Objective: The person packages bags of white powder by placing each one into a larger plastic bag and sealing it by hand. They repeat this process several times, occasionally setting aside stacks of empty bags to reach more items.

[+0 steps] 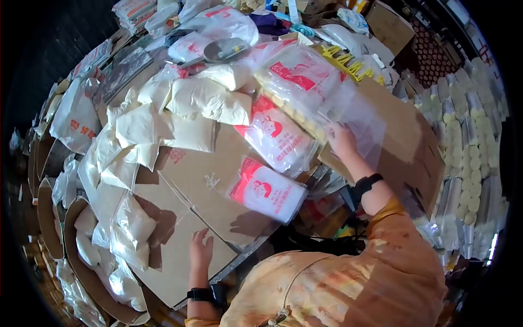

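My left hand [201, 250] hovers low over the cardboard sheet [190, 240], its fingers apart and nothing in them. My right hand [342, 140] is closed at the edge of a clear plastic bag [357, 117], beside a long row of pale round pieces in plastic [294, 115]; its fingertips are partly hidden. A red-printed clear bag [300, 71] lies on top of that row. Left of my right hand, a stack of red-and-white printed bags [280, 133] lies flat. Nearer me is a second printed stack [269, 191].
Several filled white bags [188, 131] pile up on the left, with more in a cardboard box [76, 218]. Packed columns of pale round pieces [471, 158] stand at the right. A metal scoop [224, 49] and yellow strips [348, 62] lie at the back.
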Motion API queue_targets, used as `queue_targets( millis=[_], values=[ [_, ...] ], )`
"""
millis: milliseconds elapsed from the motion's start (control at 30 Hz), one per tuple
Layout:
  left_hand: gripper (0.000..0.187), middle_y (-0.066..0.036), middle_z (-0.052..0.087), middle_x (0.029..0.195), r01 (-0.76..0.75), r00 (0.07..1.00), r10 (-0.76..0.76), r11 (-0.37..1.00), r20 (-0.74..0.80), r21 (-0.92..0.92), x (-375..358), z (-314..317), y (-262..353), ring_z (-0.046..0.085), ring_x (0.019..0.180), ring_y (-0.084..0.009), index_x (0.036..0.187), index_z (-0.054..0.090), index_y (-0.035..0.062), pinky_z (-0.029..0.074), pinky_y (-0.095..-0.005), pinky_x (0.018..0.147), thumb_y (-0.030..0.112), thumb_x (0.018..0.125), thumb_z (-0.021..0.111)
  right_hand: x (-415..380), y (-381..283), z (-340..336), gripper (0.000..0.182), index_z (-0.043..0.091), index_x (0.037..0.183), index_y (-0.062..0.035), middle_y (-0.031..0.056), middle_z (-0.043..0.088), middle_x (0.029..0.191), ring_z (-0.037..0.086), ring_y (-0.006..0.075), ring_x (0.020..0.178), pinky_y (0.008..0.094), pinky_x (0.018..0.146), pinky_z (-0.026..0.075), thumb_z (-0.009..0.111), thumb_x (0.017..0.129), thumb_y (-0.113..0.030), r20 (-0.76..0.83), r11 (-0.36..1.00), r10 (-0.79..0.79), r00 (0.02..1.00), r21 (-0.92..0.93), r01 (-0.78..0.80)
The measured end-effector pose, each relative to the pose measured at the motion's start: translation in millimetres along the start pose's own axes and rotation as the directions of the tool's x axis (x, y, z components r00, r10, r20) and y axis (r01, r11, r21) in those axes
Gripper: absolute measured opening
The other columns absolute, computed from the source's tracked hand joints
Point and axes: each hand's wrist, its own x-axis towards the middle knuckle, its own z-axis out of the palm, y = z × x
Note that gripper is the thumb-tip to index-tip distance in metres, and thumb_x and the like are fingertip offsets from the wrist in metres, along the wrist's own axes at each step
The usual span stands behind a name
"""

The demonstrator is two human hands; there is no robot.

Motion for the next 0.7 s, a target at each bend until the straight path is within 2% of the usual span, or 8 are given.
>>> queue_targets(
  millis=[67, 300, 400, 467, 533, 600, 633, 700],
  values=[
    [0.029, -0.013, 0.058, 0.094, -0.039, 0.999, 0.039, 0.999, 0.026, -0.005, 6, 8, 13, 0.055, 0.088, -0.0291, 0.101, 0.059, 0.0053, 0.045, -0.0355, 0.077, 0.007, 0.073, 0.061, 15, 44, 2, 0.012, 0.060, 0.082, -0.0101, 0.0134, 0.060, 0.080, 0.056, 0.0332, 0.082, 0.0413, 0.072, 0.046, 0.058, 0.076, -0.020, -0.077, 0.996, 0.018, 0.997, -0.082, -0.024],
    [0.027, -0.014, 0.060, 0.094, -0.092, 0.994, 0.093, 0.996, 0.049, -0.016, 10, 12, 54, 0.057, 0.090, -0.0305, 0.100, 0.060, 0.0046, 0.045, -0.0360, 0.078, 0.007, 0.073, 0.061, 25, 110, 12, 0.016, 0.060, 0.088, -0.0071, 0.0141, 0.062, 0.086, 0.058, 0.0343, 0.079, 0.0415, 0.071, 0.047, 0.059, 0.076, -0.019, 0.179, 0.926, 0.203, 0.963, -0.354, -0.129],
    [0.026, -0.013, 0.061, 0.093, -0.068, 0.993, 0.074, 0.995, 0.090, -0.070, 11, 3, 77, 0.058, 0.089, -0.0267, 0.101, 0.060, 0.0041, 0.045, -0.0339, 0.078, 0.007, 0.075, 0.061, 26, 101, -12, 0.014, 0.060, 0.087, -0.0065, 0.0142, 0.060, 0.078, 0.058, 0.0319, 0.068, 0.0388, 0.064, 0.046, 0.057, 0.079, -0.017, -0.034, 0.989, 0.135, 0.990, 0.059, -0.133],
    [0.024, -0.012, 0.062, 0.092, -0.027, 0.994, 0.048, 0.980, 0.103, -0.197, 8, -4, 97, 0.059, 0.089, -0.0216, 0.102, 0.059, 0.0035, 0.045, -0.0315, 0.079, 0.007, 0.078, 0.059, 33, 47, -52, 0.012, 0.058, 0.086, -0.0042, 0.0072, 0.059, 0.073, 0.055, 0.0191, 0.063, 0.0304, 0.059, 0.043, 0.052, 0.085, -0.014, -0.058, 0.937, 0.075, 0.995, 0.346, -0.051],
    [0.021, -0.007, 0.063, 0.093, 0.055, 0.994, -0.001, 0.874, 0.111, -0.483, 8, -10, 133, 0.058, 0.090, -0.0143, 0.103, 0.059, 0.0016, 0.045, -0.0281, 0.080, 0.008, 0.084, 0.055, 21, -30, -80, 0.011, 0.059, 0.083, -0.0028, 0.0089, 0.059, 0.072, 0.054, 0.0171, 0.062, 0.0293, 0.057, 0.043, 0.054, 0.085, -0.012, 0.144, 0.621, 0.044, 0.989, 0.771, -0.140],
    [0.023, -0.006, 0.062, 0.095, -0.012, 0.989, 0.099, 0.788, 0.106, -0.616, 14, -22, 172, 0.057, 0.091, -0.0132, 0.107, 0.056, -0.0006, 0.045, -0.0277, 0.082, 0.010, 0.088, 0.051, -8, -93, -76, 0.008, 0.058, 0.085, -0.0023, 0.0052, 0.057, 0.072, 0.053, 0.0103, 0.065, 0.0275, 0.057, 0.043, 0.054, 0.085, -0.009, 0.343, 0.295, -0.221, 0.913, 0.916, -0.273],
    [0.027, -0.008, 0.060, 0.098, -0.034, 0.983, 0.154, 0.688, 0.100, -0.725, 17, -27, 192, 0.057, 0.091, -0.0155, 0.112, 0.053, -0.0019, 0.045, -0.0288, 0.082, 0.011, 0.088, 0.051, -20, -112, -66, 0.008, 0.057, 0.086, -0.0011, 0.0087, 0.057, 0.072, 0.053, 0.0133, 0.065, 0.0288, 0.058, 0.043, 0.056, 0.083, -0.009, 0.275, 0.499, -0.422, 0.864, 0.866, -0.032],
    [0.028, -0.010, 0.061, 0.097, -0.052, 0.980, 0.189, 0.558, 0.066, -0.828, 20, -27, 206, 0.058, 0.090, -0.0180, 0.107, 0.052, -0.0009, 0.045, -0.0304, 0.078, 0.020, 0.088, 0.052, -42, -163, -70, 0.009, 0.055, 0.081, -0.0029, 0.0162, 0.056, 0.074, 0.056, 0.0289, 0.067, 0.0348, 0.060, 0.044, 0.056, 0.080, -0.012, 0.235, 0.519, -0.621, 0.748, 0.838, 0.169]
  ],
)
